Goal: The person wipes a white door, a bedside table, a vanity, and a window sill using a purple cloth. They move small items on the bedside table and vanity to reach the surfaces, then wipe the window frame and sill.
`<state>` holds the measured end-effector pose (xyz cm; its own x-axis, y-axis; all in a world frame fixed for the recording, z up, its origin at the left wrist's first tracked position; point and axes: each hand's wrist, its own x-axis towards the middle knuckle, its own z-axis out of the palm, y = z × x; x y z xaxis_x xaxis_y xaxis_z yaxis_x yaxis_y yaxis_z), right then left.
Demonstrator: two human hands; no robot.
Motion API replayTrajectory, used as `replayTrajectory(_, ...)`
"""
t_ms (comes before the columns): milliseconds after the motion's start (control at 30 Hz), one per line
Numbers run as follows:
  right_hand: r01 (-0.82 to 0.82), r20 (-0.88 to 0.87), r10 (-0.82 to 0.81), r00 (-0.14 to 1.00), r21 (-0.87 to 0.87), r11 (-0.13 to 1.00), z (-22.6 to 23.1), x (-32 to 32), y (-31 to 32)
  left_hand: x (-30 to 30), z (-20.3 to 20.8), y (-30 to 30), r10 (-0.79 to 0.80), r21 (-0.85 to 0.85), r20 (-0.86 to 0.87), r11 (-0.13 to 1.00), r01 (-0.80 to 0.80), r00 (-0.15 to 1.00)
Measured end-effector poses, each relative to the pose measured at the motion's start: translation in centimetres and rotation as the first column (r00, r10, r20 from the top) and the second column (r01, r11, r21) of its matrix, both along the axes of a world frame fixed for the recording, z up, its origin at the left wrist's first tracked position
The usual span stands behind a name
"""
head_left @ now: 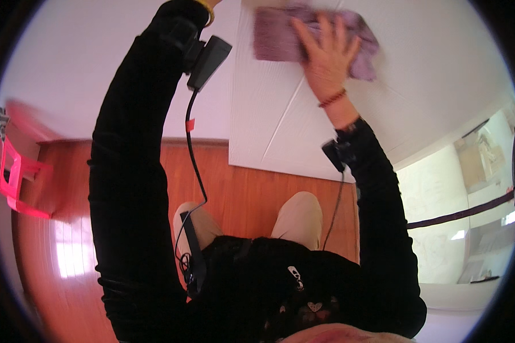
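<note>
My right hand [328, 60] lies flat with its fingers spread on a purple cloth [277, 34], pressing it against a white panel [303, 128]. The cloth is slightly blurred and folded at its right side. A dark red bracelet circles my right wrist. My left arm [129, 120] reaches up along the white wall [68, 86]. Only a sliver of my left hand [213, 2], past a yellow bracelet, shows at the top edge; its fingers are out of the picture. Each wrist carries a black strapped device, such as the left one [210, 63].
A cable [194, 163] hangs from the left wrist device to my waist. A bright pink plastic chair [17, 177] stands at the far left on the reddish wood floor [246, 188]. At right, a glossy pale area [435, 211] is crossed by a dark strap [460, 215].
</note>
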<state>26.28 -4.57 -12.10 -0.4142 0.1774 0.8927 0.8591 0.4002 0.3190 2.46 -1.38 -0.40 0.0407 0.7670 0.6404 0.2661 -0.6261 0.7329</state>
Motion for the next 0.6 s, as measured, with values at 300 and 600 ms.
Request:
replayTrajectory(300, -0.133, 0.611, 0.353, 0.709, -0.375, 0.917, -20.5, -5.9, 0.2, -1.3, -0.5, 0.1, -0.115, -0.023, -0.11, 0.993, 0.113, 0.987)
replayTrajectory(600, 0.153, 0.408, 0.113, 0.906, -0.565, 0.811, -26.1, 18.5, 0.3, -0.8, -2.5, 1.1, 0.136, -0.031, 0.06, 0.991, -0.134, 0.989)
